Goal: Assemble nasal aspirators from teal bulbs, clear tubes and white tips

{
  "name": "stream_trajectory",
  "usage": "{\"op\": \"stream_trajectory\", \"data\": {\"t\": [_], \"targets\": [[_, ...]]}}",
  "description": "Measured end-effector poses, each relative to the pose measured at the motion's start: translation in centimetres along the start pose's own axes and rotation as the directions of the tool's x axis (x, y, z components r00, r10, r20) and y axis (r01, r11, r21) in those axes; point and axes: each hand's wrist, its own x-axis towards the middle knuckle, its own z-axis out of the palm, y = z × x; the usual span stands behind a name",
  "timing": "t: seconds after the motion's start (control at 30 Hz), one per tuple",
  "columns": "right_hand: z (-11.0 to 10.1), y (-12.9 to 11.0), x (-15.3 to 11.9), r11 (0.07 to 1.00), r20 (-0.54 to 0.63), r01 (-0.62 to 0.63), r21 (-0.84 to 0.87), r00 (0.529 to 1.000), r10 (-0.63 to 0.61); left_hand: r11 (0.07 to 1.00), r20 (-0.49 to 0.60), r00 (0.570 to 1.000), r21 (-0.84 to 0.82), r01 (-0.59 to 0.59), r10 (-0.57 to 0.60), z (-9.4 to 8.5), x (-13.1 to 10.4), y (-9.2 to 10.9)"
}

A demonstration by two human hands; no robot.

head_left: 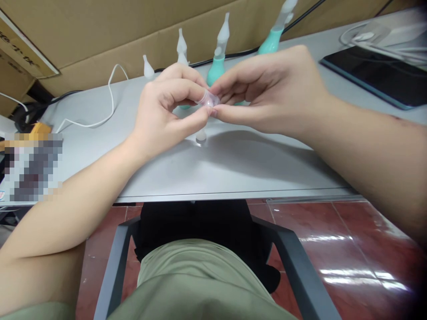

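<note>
White cable: far left on the desk (240, 173), loosely curved.
White tip (148, 69): far left, upright, narrow end up; base partly hidden by the left hand.
Left hand (173, 102): fingers curled, thumb and forefinger nearly closed, pinching the clear piece.
White nozzle (181, 46): far side, upright, narrow end up; lower part behind the left hand.
White part (200, 135): on the desk, nearer than the clear piece; upper portion hidden by the left thumb.
Clear piece (210, 100): between both hands, above the desk; long axis roughly left to right; ends covered by fingertips, pointing direction cannot be told.
Teal bulb (216, 70): far side, nozzle upward, leaning slightly right; base hidden.
Right hand (267, 91): fingers bent, thumb and forefinger almost together, gripping the clear piece's right end.
Second teal bulb (271, 41): far right, leaning right; nozzle cut off at the top edge.
</note>
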Motion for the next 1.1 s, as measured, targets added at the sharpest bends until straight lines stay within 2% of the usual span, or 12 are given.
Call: {"op": "stream_trajectory", "data": {"t": [0.2, 0.33, 0.43, 0.5, 0.6, 0.63, 0.67, 0.77, 0.83, 1.0, 1.07, 1.1], "targets": [[0.5, -0.3, 0.0, 0.999, -0.056, 0.003, -0.051, 0.998, -0.006, 1.000, -0.054, 0.998, 0.011, 0.007, -0.007, -0.1, 0.5, 1.2], [0.5, -0.6, 0.0, 0.998, -0.059, -0.002, -0.066, 0.998, -0.002, 0.998, 0.040, 0.998, 0.047, 0.047, -0.049, -0.7, 0.6, 1.2], [0.4, -0.6, 0.0, 0.996, -0.052, 0.010, -0.086, 0.999, -0.014, 0.996, 0.054, 0.995, 0.038, 0.081, -0.083, -0.9, 0.6, 1.6], [0.3, -0.5, 0.0, 0.995, -0.036, 0.037, -0.096, 0.998, -0.041, 0.999, 0.016, 0.999, 0.000, 0.036, -0.036, -0.8, 0.6, 2.1], [0.3, -0.5, -0.1, 0.986, -0.027, 0.087, -0.141, 0.995, -0.092, 0.977, -0.116, 0.985, -0.156, -0.148, 0.130, -0.6, 0.3, 2.5], [0.3, -0.5, -0.1, 0.982, -0.030, 0.095, -0.165, 0.994, -0.101, 0.968, -0.134, 0.980, -0.184, -0.171, 0.147, -0.5, 0.3, 2.5], [0.3, -0.6, -0.2, 0.977, -0.032, 0.093, -0.193, 0.994, -0.101, 0.973, -0.112, 0.985, -0.178, -0.146, 0.127, -0.5, 0.3, 2.3], [0.4, -1.3, -0.2, 0.962, -0.040, 0.074, -0.263, 0.995, -0.087, 0.999, 0.015, 0.999, -0.013, 0.038, -0.037, -0.4, 0.4, 1.4], [0.4, -1.8, -0.3, 0.954, -0.051, 0.038, -0.297, 0.997, -0.055, 0.997, 0.035, 0.998, 0.044, 0.057, -0.059, -0.4, 0.6, 1.2], [0.2, -2.8, -0.3, 0.924, -0.069, -0.072, -0.377, 0.996, 0.050, 0.984, -0.039, 0.984, 0.022, -0.176, 0.176, -1.1, 1.0, 2.7], [0.2, -3.0, -0.4, 0.928, -0.066, -0.066, -0.367, 0.997, 0.045, 0.970, 0.012, 0.971, 0.052, -0.237, 0.237, -0.9, 1.3, 2.9], [0.2, -3.0, -0.4, 0.933, -0.069, -0.062, -0.353, 0.997, 0.040, 0.938, -0.130, 0.929, 0.009, -0.347, 0.346, -0.6, 1.4, 2.7]]}}
